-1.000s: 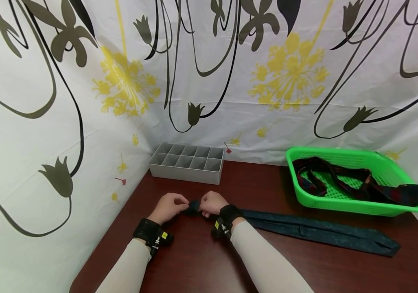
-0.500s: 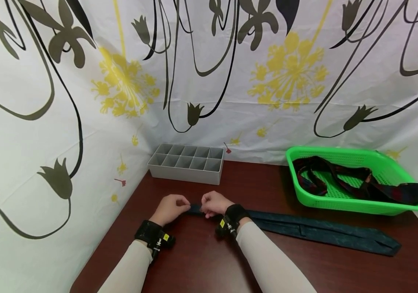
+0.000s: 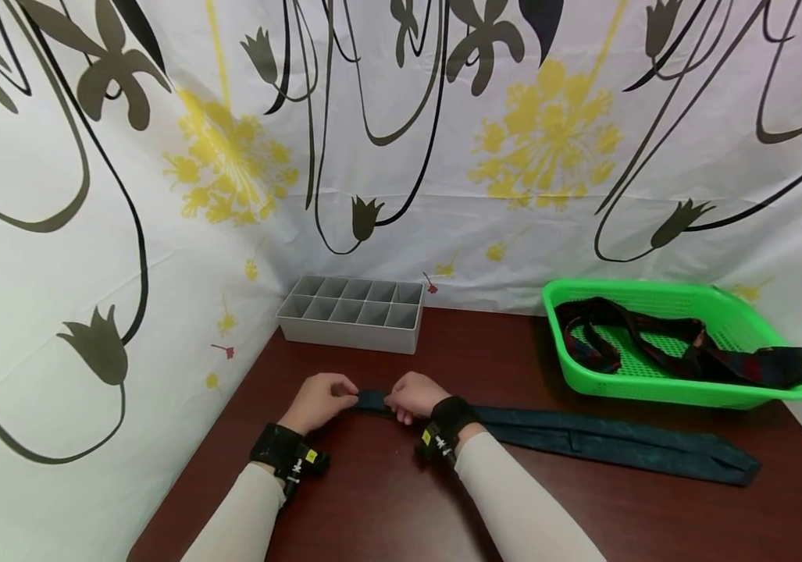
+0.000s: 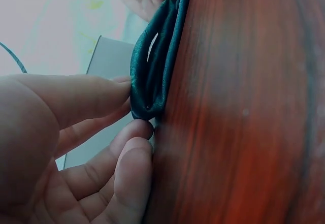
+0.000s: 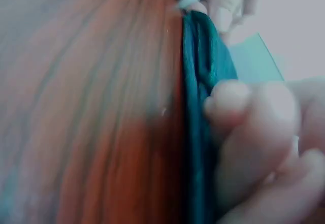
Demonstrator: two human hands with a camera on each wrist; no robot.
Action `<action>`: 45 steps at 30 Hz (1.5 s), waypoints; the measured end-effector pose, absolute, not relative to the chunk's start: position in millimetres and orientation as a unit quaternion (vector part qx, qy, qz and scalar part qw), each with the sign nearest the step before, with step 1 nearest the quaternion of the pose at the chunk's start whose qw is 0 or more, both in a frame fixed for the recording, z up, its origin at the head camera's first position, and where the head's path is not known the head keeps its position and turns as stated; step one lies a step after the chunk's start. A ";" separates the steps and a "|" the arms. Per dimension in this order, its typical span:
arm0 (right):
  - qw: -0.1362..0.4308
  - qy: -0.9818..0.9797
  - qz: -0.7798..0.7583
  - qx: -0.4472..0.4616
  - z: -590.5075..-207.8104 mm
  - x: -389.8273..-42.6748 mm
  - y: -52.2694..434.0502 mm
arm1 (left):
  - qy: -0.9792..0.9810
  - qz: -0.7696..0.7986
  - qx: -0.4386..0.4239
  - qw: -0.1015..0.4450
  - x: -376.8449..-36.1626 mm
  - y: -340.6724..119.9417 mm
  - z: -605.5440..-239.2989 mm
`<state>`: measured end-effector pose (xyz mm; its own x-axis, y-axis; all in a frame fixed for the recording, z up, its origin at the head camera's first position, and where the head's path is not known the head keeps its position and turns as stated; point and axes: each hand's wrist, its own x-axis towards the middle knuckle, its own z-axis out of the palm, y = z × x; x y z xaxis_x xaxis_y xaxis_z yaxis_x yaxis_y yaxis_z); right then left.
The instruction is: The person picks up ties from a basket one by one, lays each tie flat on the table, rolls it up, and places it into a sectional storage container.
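Note:
A dark teal necktie [image 3: 604,441] lies lengthwise on the table, its pointed wide end at the right. Its narrow end is folded over into a loop [image 4: 147,66] between the hands. My left hand [image 3: 322,402] pinches the folded end, thumb on one side and fingertips at the bend. About a hand's width to the right, my right hand [image 3: 416,396] has curled fingers and pinches the folded-over layer. In the right wrist view, those fingers [image 5: 259,117] cover part of the necktie, and the exact contact of the thumb is hidden.
Behind the hands stands a grey divided box [image 3: 351,312] with several compartments. At the back right, a green basket [image 3: 654,390] holds a dark patterned necktie [image 3: 717,363], whose end hangs over the rim. Patterned cloth [image 3: 401,172] walls the table's back and left side.
The narrow end was bunched up between the hands; now it lies flatter as a fold. My right hand has shifted slightly right, while my left hand keeps nearly the same place.

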<state>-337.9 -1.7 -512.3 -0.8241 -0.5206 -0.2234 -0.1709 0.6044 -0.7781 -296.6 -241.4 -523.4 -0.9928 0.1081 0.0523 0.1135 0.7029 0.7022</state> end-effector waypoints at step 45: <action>0.156 0.887 -0.386 -0.198 -513.2 -322.4 2.8 | -0.895 -0.422 -0.008 0.145 -285.1 -227.5 -511.8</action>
<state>-322.4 2.8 -513.2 -0.8728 -0.4723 -0.1233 -0.2317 0.6233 -0.7469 -285.1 -227.5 -511.8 -0.9578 -0.1075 0.2667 0.1373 0.6438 0.7527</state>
